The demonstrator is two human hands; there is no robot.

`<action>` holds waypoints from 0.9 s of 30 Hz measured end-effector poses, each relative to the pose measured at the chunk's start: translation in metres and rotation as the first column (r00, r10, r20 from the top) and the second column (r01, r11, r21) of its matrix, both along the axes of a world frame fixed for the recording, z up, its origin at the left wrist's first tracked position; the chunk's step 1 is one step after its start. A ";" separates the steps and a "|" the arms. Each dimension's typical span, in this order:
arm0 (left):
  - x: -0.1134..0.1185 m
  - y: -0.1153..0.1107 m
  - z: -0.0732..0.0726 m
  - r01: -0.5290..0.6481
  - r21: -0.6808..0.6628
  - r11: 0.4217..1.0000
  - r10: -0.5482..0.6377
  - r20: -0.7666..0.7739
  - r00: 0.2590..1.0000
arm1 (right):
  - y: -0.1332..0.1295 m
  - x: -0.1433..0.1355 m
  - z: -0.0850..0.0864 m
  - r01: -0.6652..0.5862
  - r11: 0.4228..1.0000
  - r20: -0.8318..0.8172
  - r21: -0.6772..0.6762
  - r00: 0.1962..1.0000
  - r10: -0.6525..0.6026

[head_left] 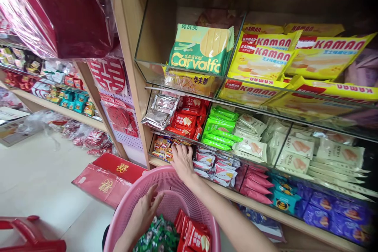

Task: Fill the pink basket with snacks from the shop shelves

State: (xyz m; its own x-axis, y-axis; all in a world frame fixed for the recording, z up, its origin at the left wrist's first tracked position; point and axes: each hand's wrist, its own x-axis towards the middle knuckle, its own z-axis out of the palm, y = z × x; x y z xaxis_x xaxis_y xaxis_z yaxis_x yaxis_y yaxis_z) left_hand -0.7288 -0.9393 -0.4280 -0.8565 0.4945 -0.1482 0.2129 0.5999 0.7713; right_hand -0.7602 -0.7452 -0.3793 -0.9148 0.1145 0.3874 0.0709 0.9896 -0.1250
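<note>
My right hand (182, 160) reaches into the lowest left compartment, its fingers spread and bent over small orange-and-yellow wrapped snacks (162, 146). The fingertips touch the packets; no packet is visibly lifted. A pink plastic basket (121, 220) stands below, in front of the shelf. Over its left inner side is my left hand (144, 208), open and holding nothing, thumb and fingers apart. Inside the basket lie a heap of small green-wrapped sweets (161, 234) and several red snack packets (196, 236) to their right.
Clear-fronted compartments hold silver packets (161, 110), red packets (187, 116), green packets (221, 126) and cream packets (298, 151). Yellow wafer bags (265, 59) sit above. A red gift bag (109, 177) lies on the floor, and a red plastic object (29, 232) is at lower left.
</note>
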 end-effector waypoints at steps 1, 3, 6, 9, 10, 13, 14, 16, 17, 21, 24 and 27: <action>0.001 0.000 0.000 -0.010 -0.014 1.000 0.010 0.002 1.000 | 0.001 -0.001 0.003 0.001 1.000 0.013 0.000 1.000 -0.001; 0.001 0.000 0.000 -0.013 -0.030 0.999 0.013 0.007 1.000 | 0.001 -0.003 0.009 -0.006 1.000 0.037 0.001 0.999 0.006; 0.002 -0.001 -0.003 -0.007 -0.027 1.000 0.008 0.024 1.000 | 0.001 -0.003 0.013 -0.028 1.000 0.062 -0.007 0.998 0.028; 0.002 -0.001 -0.006 -0.009 -0.008 1.000 0.009 0.031 0.999 | 0.001 -0.001 0.014 -0.039 0.998 0.066 -0.039 0.997 0.042; 0.002 -0.001 -0.007 -0.010 -0.003 1.000 0.010 0.030 1.000 | 0.001 0.000 0.014 -0.043 0.998 0.063 -0.054 0.997 0.046; 0.003 -0.001 -0.009 -0.017 0.001 1.000 0.017 0.026 1.000 | 0.004 0.000 0.014 -0.060 0.992 0.038 -0.108 0.997 0.064; 0.003 -0.001 -0.009 -0.020 0.002 1.000 0.020 0.023 1.000 | 0.005 0.000 0.015 -0.066 0.989 0.026 -0.129 0.997 0.070; 0.003 -0.001 -0.009 -0.024 0.011 1.000 0.024 0.020 1.000 | 0.005 0.000 0.019 -0.077 0.982 0.001 -0.174 0.997 0.078; 0.003 -0.001 -0.009 -0.028 0.017 0.999 0.028 0.017 0.999 | 0.004 0.001 0.022 -0.084 0.977 -0.012 -0.196 0.996 0.083; 0.002 -0.004 -0.012 -0.050 0.042 0.998 0.050 0.006 0.999 | -0.009 0.023 0.036 -0.154 0.948 -0.056 -0.279 0.988 0.144; -0.004 -0.008 -0.015 -0.048 0.059 0.997 0.049 -0.019 0.999 | -0.024 0.059 0.040 -0.227 0.807 -0.098 -0.545 0.973 0.208; -0.016 -0.010 -0.011 -0.036 0.047 0.998 0.041 -0.109 0.993 | -0.035 0.102 0.030 -0.134 0.344 -0.084 -0.929 0.984 0.159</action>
